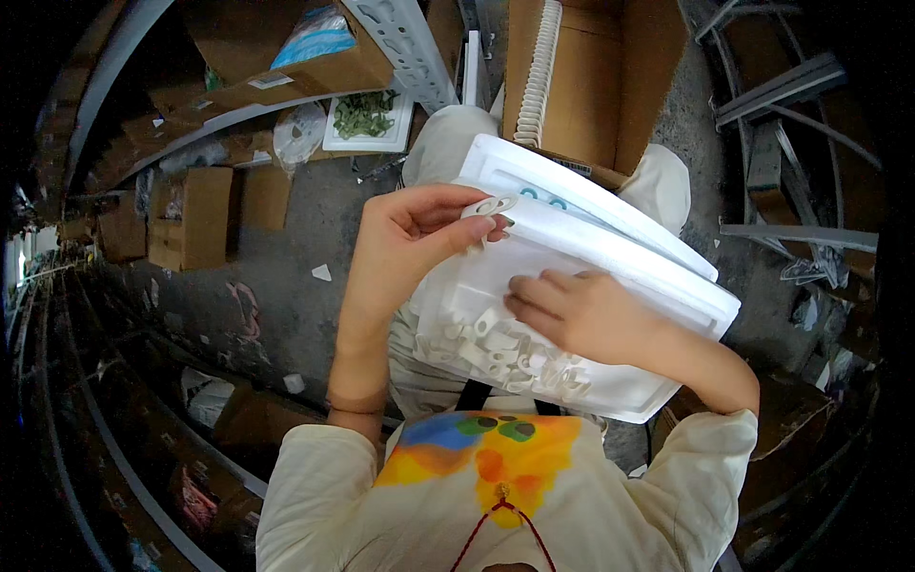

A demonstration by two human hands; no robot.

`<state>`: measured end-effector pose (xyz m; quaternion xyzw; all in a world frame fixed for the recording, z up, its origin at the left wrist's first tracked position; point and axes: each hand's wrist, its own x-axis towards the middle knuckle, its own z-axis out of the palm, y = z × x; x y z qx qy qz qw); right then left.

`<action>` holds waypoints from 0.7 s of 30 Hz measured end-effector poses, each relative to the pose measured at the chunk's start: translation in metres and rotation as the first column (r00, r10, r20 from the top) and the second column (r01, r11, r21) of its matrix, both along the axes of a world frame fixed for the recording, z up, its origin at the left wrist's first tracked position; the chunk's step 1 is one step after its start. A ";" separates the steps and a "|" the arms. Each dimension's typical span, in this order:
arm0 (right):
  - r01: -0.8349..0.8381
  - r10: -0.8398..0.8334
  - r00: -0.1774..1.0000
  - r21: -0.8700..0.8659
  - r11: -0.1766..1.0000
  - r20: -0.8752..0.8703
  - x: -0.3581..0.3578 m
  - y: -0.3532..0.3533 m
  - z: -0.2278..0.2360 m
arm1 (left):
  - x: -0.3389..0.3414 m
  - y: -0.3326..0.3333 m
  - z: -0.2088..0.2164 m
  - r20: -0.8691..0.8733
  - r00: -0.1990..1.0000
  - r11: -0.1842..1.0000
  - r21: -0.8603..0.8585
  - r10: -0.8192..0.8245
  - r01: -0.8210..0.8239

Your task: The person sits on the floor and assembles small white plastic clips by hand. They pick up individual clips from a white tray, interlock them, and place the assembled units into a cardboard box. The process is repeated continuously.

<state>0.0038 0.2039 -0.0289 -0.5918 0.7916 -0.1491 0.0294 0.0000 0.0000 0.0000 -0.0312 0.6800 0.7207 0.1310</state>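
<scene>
My left hand (419, 229) is closed, with thumb and fingers pinching a small white plastic part (494, 205) that has oval holes. It holds the part up over the far left side of a white tray (648, 386) lying across my lap. My right hand (591, 315) hangs over the middle of the tray, its fingers smeared by motion, so whether anything is in them does not show. Just left of and below it, several loose white plastic parts (496, 353) lie in a heap along the tray's near side. Behind sits a second white tray (629, 234), with two teal rings (543, 198) in it.
Beyond my knees stands an open cardboard box (591, 86), a row of white pieces (539, 71) lined along its left wall. A white tray of green pieces (364, 116) is at far left. Metal shelving (782, 91) stands at right; cardboard boxes (195, 219) sit at left.
</scene>
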 end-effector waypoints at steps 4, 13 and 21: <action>0.440 -0.226 0.753 -0.218 0.871 0.618 -0.007 0.012 0.016 | 0.005 0.001 -0.010 -0.054 0.993 0.989 0.114 0.100 -0.094; 0.850 0.244 -0.238 0.080 0.520 0.940 -0.010 0.007 0.014 | 0.004 0.030 -0.011 -0.080 0.984 0.975 0.167 0.161 -0.146; 0.876 0.083 -0.097 0.045 0.481 0.992 -0.010 -0.006 0.012 | 0.003 0.035 -0.017 -0.104 0.983 0.982 0.126 0.153 -0.139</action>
